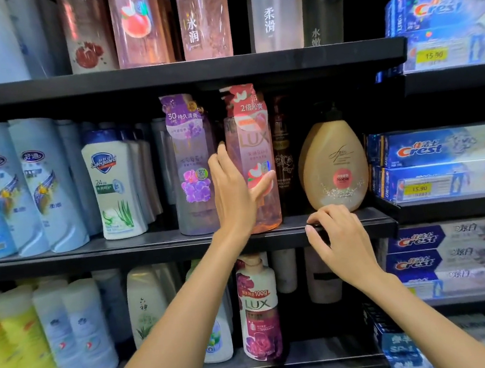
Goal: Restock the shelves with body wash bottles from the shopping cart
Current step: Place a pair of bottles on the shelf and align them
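A pink LUX body wash bottle (pixel 254 128) stands upright at the front of the middle shelf (pixel 152 251). My left hand (pixel 233 197) holds it, with the fingers up its left side and the thumb across its front label. Touching it on the left is a purple LUX bottle (pixel 190 165). My right hand (pixel 338 239) grips the front edge of the same shelf with curled fingers, just below a tan egg-shaped pump bottle (pixel 334 167). The shopping cart is out of view.
A dark brown bottle (pixel 282 149) stands behind the pink one. White Safeguard bottles (pixel 112 183) and pale blue bottles (pixel 45 188) fill the shelf's left. Crest toothpaste boxes (pixel 444 160) are stacked at the right. Another LUX bottle (pixel 258 309) stands on the shelf below.
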Motion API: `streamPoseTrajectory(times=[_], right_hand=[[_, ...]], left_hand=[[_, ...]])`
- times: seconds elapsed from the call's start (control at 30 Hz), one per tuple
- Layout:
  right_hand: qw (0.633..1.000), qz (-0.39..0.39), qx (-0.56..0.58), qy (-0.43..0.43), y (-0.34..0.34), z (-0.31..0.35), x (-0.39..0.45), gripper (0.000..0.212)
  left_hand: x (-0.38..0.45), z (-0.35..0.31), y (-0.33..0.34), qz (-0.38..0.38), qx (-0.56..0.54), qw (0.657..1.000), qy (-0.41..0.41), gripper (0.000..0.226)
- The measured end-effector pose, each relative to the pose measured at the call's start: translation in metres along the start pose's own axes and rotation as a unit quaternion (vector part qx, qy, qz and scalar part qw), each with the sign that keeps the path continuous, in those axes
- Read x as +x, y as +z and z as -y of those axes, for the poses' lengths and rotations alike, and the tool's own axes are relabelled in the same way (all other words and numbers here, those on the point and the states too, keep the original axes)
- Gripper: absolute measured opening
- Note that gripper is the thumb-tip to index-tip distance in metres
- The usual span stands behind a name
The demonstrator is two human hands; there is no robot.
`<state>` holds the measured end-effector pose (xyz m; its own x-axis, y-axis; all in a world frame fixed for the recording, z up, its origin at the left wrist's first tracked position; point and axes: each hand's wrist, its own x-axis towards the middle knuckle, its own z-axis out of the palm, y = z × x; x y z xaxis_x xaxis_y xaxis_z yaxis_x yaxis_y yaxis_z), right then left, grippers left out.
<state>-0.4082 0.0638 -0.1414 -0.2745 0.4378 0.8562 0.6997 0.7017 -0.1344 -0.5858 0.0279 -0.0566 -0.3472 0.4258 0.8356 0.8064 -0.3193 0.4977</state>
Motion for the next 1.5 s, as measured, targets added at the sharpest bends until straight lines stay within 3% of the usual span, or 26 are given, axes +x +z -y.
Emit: streamPoseTrajectory(times=[0.1, 0.27, 0.53, 0.7, 1.03, 1.3, 1.5], right_hand=[[1.0, 0.004, 0.006, 0.002, 0.0, 0.0, 0.0, 0.017], [0.999, -0.005, 0.016, -0.035, 0.002, 0.012, -0.003, 0.028], [0.998, 0.009, 0.036, -0.051, 0.01, 0.019, -0.002, 0.029], [0.998, 0.008, 0.04, -0.047, 0.012, 0.019, -0.002, 0.028], [0.998, 0.006, 0.037, -0.044, 0.014, 0.019, -0.002, 0.031], [0.998, 0.006, 0.037, -0.048, 0.012, 0.019, -0.002, 0.031], [0.998, -0.014, 0.029, -0.049, 0.015, 0.021, -0.002, 0.03]], left_hand=[[-0.025, 0.004, -0.001, -0.049, 0.024, 0.998, 0.016, 0.094], [-0.04, 0.014, -0.001, -0.015, -0.038, 0.999, -0.009, 0.09], [-0.041, 0.018, -0.001, -0.02, -0.034, 0.999, -0.007, 0.078], [-0.043, 0.018, 0.003, -0.014, -0.022, 1.0, -0.003, 0.094], [-0.045, 0.024, 0.001, -0.03, 0.011, 0.999, -0.008, 0.077], [-0.042, 0.029, -0.001, -0.019, 0.002, 1.0, 0.001, 0.078], [-0.041, 0.031, -0.003, -0.021, 0.064, 0.997, 0.024, 0.081]])
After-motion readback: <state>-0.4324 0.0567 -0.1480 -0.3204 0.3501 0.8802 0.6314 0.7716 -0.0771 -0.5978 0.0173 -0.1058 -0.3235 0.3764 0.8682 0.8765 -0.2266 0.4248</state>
